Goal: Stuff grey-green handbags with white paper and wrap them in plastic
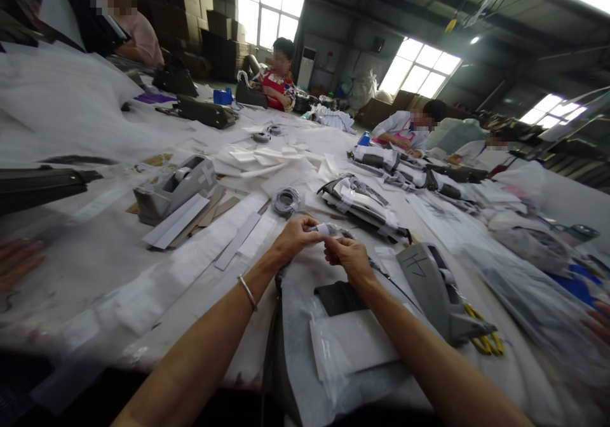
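Note:
My left hand (294,237), with a bangle on its wrist, is closed in a pinch on a bag handle (337,230) that has white and clear wrapping around it. Thumb and fingers of my right hand (350,255) are also closed on this wrapped handle, right beside the left. Below my hands lies a dark bag (295,344) covered with grey sheet, and a clear plastic packet (352,344) rests on it. A grey tape dispenser (426,281) with hand-drawn marks stands to the right of my right forearm.
Another tape dispenser (178,182) stands at left beside card strips (178,220). A coiled grey roll (286,201) and a wrapped bag (359,204) lie ahead. Yellow-handled scissors (483,335) are at right. Co-workers sit around the table; other people's hands (19,262) show at both edges.

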A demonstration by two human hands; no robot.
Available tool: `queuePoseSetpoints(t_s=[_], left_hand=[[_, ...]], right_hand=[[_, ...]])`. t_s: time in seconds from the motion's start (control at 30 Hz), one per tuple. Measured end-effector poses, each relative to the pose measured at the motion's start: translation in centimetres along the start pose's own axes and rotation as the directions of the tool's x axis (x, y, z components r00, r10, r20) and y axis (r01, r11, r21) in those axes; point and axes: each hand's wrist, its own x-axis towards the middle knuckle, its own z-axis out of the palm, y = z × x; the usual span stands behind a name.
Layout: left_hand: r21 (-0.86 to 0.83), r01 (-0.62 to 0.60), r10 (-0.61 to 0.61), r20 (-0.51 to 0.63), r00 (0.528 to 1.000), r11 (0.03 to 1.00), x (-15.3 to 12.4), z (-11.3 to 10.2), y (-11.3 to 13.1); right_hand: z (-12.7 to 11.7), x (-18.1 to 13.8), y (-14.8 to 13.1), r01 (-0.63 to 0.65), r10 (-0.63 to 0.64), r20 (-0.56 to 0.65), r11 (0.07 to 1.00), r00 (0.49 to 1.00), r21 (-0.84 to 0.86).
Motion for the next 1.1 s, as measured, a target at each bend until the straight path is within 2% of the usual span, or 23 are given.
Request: queuePoseSetpoints(t_s=[0.1, 0.17, 0.23, 0.33, 0.4, 0.47, 0.5, 0.57, 0.63, 0.7, 0.8, 0.87, 0.9, 0.97, 1.1], left_hand=[[-0.144, 0.091, -0.088, 0.03, 0.996, 0.985, 0.0, -0.1, 0.1], [-0.216, 0.14, -0.132, 0.049, 0.99, 0.966, 0.1, -0.2, -0.1], [-0.286, 0.21, -0.192, 0.089, 0.977, 0.935, 0.2, -0.4, -0.4], [-0.326, 0.292, -0.256, 0.15, 0.955, 0.899, 0.4, -0.6, -0.8], [-0.316, 0.311, -0.269, 0.17, 0.948, 0.896, 0.5, -0.8, -1.0], [-0.308, 0.324, -0.278, 0.185, 0.943, 0.894, 0.5, -0.9, -1.1], [-0.303, 0.328, -0.28, 0.19, 0.941, 0.895, 0.4, -1.0, -1.1], [-0.287, 0.334, -0.284, 0.205, 0.937, 0.898, 0.4, -1.0, -1.2], [-0.27, 0.342, -0.287, 0.221, 0.932, 0.9, 0.4, -0.9, -1.4], [-0.21, 0.303, -0.268, 0.181, 0.946, 0.929, 0.6, -1.1, -1.5], [-0.072, 0.205, -0.203, 0.024, 0.979, 0.976, 1.0, -1.9, -1.7], [0.003, 0.177, -0.177, -0.067, 0.982, 0.984, 1.4, -2.8, -1.8], [0.04, 0.177, -0.172, -0.094, 0.98, 0.983, 1.5, -3.2, -1.8], [0.147, 0.165, -0.147, -0.123, 0.981, 0.975, 1.5, -3.7, -1.9], [0.382, 0.116, -0.097, -0.07, 0.993, 0.917, 1.0, -3.1, -2.1]], right_hand=[[-0.8, 0.3, 0.0, 0.149, -0.169, -0.042, 0.941, 0.985, -0.303], [-1.3, 0.5, -0.2, 0.282, -0.362, -0.043, 0.791, 0.931, -0.543], [-1.7, 0.6, -0.8, 0.386, -0.558, -0.003, 0.579, 0.83, -0.718], [-2.0, 1.1, -2.1, 0.521, -0.758, 0.132, 0.3, 0.639, -0.799], [-2.2, 1.6, -3.0, 0.63, -0.801, 0.303, 0.116, 0.517, -0.768], [-2.4, 2.3, -3.6, 0.737, -0.749, 0.505, -0.032, 0.429, -0.675], [-2.5, 2.7, -3.7, 0.785, -0.701, 0.592, -0.074, 0.398, -0.615], [-2.6, 3.5, -3.7, 0.854, -0.606, 0.709, -0.093, 0.36, -0.513], [-2.6, 4.3, -3.4, 0.876, -0.542, 0.755, -0.067, 0.369, -0.477], [-2.3, 4.9, -3.1, 0.855, -0.486, 0.758, -0.041, 0.435, -0.518], [-1.9, 5.5, -2.8, 0.702, -0.317, 0.676, -0.041, 0.665, -0.711], [-1.8, 5.7, -2.7, 0.59, -0.215, 0.587, -0.058, 0.781, -0.805], [-1.8, 5.8, -2.6, 0.561, -0.19, 0.561, -0.061, 0.806, -0.826], [-1.9, 5.9, -2.4, 0.556, -0.186, 0.555, -0.052, 0.811, -0.829], [-2.1, 6.6, -1.8, 0.533, -0.171, 0.524, 0.007, 0.834, -0.846]])
